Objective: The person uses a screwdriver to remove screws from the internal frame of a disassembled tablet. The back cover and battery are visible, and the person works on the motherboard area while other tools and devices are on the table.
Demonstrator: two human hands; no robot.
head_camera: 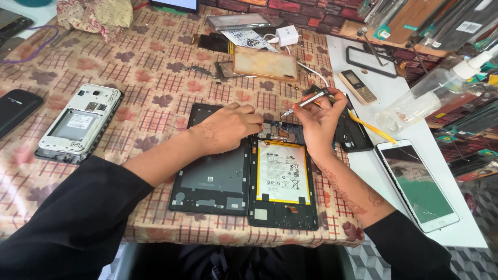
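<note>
An opened tablet (282, 179) lies face down in front of me, its white and yellow battery (283, 171) exposed. Beside it on the left rests its dark grey back cover (215, 179). My left hand (228, 127) presses on the cover's top edge, fingertips touching the tablet's upper corner. My right hand (321, 116) holds a thin silver screwdriver (306, 102), its tip pointing down at the tablet's top edge near the circuit board.
An open white phone (78, 123) and a black phone (15, 109) lie at the left. A cracked white tablet (417, 184), a small keypad phone (357, 86), a gold phone case (265, 63) and a clear spray bottle (436, 91) lie around. Tool racks stand at the right.
</note>
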